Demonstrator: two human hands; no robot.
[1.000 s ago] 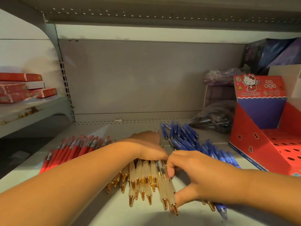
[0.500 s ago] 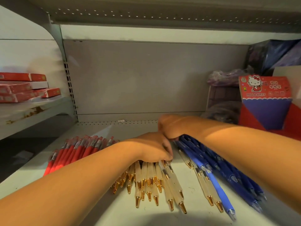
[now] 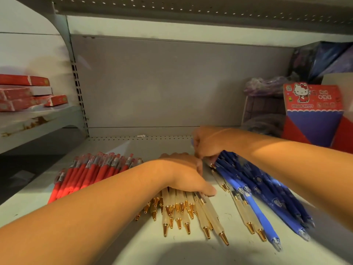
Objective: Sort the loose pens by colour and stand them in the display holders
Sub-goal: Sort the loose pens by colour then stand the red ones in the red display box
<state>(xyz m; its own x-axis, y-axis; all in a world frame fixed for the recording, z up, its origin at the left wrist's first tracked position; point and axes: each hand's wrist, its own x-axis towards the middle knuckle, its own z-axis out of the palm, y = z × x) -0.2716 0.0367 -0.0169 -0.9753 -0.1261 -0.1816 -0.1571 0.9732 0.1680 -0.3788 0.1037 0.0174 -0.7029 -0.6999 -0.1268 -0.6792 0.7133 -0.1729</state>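
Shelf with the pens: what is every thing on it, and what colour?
shelf: one, pale grey, under everything
red pens: big pile, red, left on the shelf
blue pens: big pile, blue, right on the shelf
cream pens: a bunch, cream with gold tips, middle; a few more beside the blue pens
display holder: one, red and blue with a cartoon cat, back right
plastic bags: at least two, purplish, back, left of the holder
red boxes: a small stack, red, on the next shelf, far left
left hand: one, rests on the cream pens
right hand: one, fingers curled at the blue pens' far end
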